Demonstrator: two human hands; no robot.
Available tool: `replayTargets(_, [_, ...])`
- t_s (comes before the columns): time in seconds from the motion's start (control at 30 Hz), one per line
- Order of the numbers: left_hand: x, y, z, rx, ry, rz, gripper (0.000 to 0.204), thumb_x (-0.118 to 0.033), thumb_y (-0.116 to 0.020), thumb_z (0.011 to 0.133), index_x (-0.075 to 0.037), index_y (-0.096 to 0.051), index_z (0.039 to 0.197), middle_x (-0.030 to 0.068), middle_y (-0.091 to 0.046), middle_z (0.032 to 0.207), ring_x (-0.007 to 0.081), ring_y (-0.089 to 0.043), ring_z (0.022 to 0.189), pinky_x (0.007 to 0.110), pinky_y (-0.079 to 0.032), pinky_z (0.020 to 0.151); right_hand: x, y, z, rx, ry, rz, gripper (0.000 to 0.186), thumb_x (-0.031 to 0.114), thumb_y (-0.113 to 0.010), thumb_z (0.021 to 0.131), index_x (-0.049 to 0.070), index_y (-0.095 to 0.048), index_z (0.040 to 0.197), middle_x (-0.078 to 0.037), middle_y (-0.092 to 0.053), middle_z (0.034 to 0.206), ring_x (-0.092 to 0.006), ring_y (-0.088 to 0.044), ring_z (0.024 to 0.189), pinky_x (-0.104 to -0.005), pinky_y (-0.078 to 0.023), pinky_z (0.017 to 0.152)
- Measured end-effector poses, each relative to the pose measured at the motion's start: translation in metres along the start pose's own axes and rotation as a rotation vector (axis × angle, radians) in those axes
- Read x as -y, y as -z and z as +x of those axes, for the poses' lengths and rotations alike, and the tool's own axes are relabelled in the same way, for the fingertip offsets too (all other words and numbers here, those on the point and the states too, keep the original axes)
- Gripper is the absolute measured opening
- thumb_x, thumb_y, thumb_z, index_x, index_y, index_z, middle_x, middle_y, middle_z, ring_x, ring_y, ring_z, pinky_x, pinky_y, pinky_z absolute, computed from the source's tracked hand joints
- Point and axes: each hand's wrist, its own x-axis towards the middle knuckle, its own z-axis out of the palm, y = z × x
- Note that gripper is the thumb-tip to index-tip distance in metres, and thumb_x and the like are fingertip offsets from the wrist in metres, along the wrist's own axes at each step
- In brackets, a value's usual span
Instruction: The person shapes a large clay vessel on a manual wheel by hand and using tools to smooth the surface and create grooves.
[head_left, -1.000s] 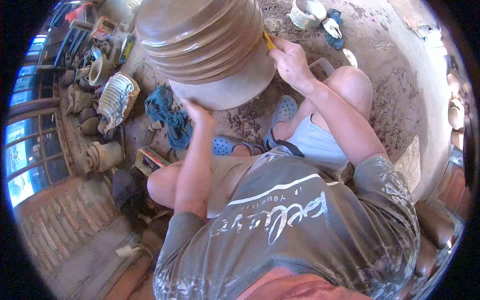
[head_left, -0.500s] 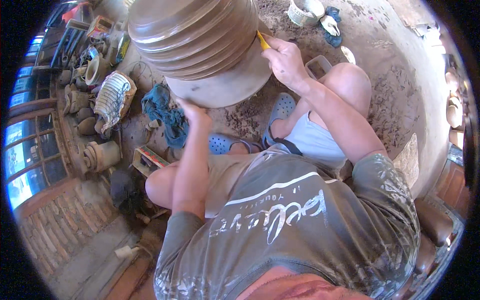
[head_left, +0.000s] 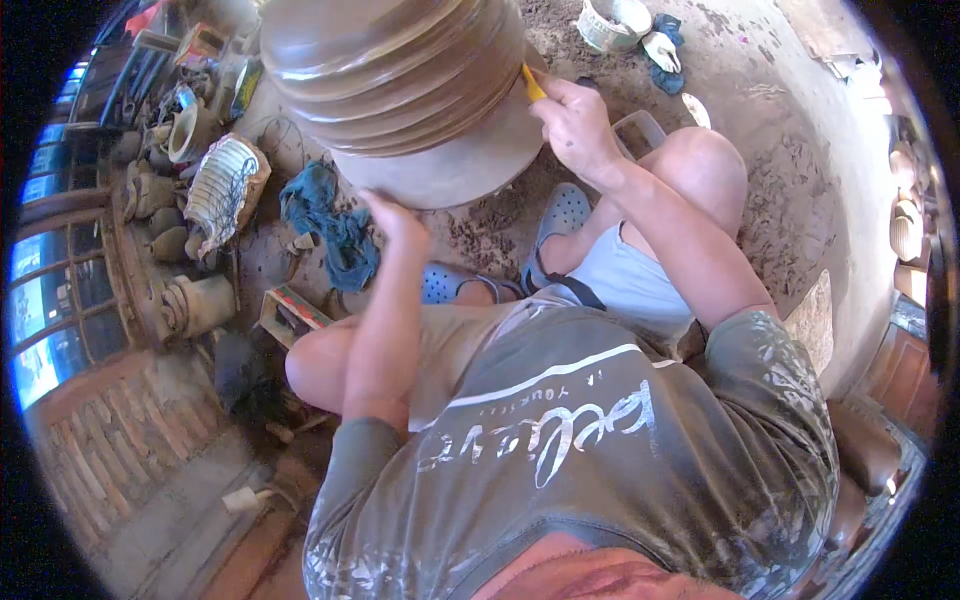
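Observation:
A large brown clay pot point(head_left: 400, 85) with raised ridges round its side stands on a flat round wheel point(head_left: 440, 180) in front of me. My right hand point(head_left: 580, 125) is closed on a small yellow tool point(head_left: 533, 84), whose end meets the pot's lower right side. At the wheel's near left edge is my left hand point(head_left: 397, 218), its fingers reaching to the rim. That hand's fingertips are partly hidden, and it appears to hold nothing. The pot's top runs out of the picture.
A dark teal cloth point(head_left: 330, 225) lies on the floor left of the wheel. Farther left are a ribbed, wire-tangled piece point(head_left: 228, 190) and several clay pots. At the back right stands a pale tub point(head_left: 612, 24), near a white glove point(head_left: 661, 52). Clay scraps litter the floor.
The sheen and ridges on the pot look slightly shifted. My right hand with the yellow tool is a little farther right; my left hand stays by the wheel's edge.

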Motion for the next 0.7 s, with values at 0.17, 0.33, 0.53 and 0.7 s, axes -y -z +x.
replayTargets(0.17, [0.055, -0.030, -0.033, -0.108, 0.080, 0.121, 0.093, -0.083, -0.028, 0.096, -0.018, -0.024, 0.162, 0.0149, -0.039, 0.161, 0.0340, -0.042, 0.142, 0.056, -0.037, 0.106, -0.012, -0.004, 0.002, -0.035, -0.031, -0.002, 0.048, 0.005, -0.060, 0.090, 0.005, -0.065, 0.138, 0.002, -0.065, 0.083, -0.0044, -0.050, 0.062, -0.0220, -0.043, 0.057])
replayTargets(0.33, [0.103, -0.036, -0.074, 0.100, 0.445, 0.246, 0.093, -0.079, -0.033, 0.097, -0.012, -0.026, 0.160, 0.0155, -0.042, 0.157, 0.0373, -0.043, 0.140, 0.052, -0.040, 0.101, -0.001, -0.005, 0.002, -0.044, -0.045, 0.070, 0.040, 0.005, -0.060, 0.091, 0.002, -0.070, 0.129, 0.001, -0.068, 0.086, -0.0045, -0.052, 0.063, -0.0226, -0.044, 0.057])
replayTargets(0.53, [0.015, 0.016, 0.018, -0.367, -0.241, 0.377, 0.079, -0.056, -0.042, 0.105, -0.009, -0.015, 0.164, 0.0205, -0.032, 0.163, 0.0369, -0.036, 0.148, 0.050, -0.034, 0.119, -0.022, 0.001, 0.012, 0.013, 0.034, -0.191, 0.028, 0.008, -0.063, 0.089, -0.001, -0.072, 0.114, -0.012, -0.072, 0.083, -0.0158, -0.064, 0.070, -0.0336, -0.051, 0.065])
replayTargets(0.7, [-0.037, -0.007, -0.010, -0.293, -0.179, 0.448, 0.072, -0.050, -0.039, 0.106, -0.018, -0.013, 0.165, 0.0228, -0.023, 0.165, 0.0442, -0.035, 0.146, 0.051, -0.035, 0.118, 0.007, -0.005, 0.000, -0.045, -0.084, 0.094, 0.012, 0.006, -0.060, 0.093, -0.003, -0.068, 0.096, -0.005, -0.063, 0.082, -0.0099, -0.054, 0.061, -0.0246, -0.046, 0.054])
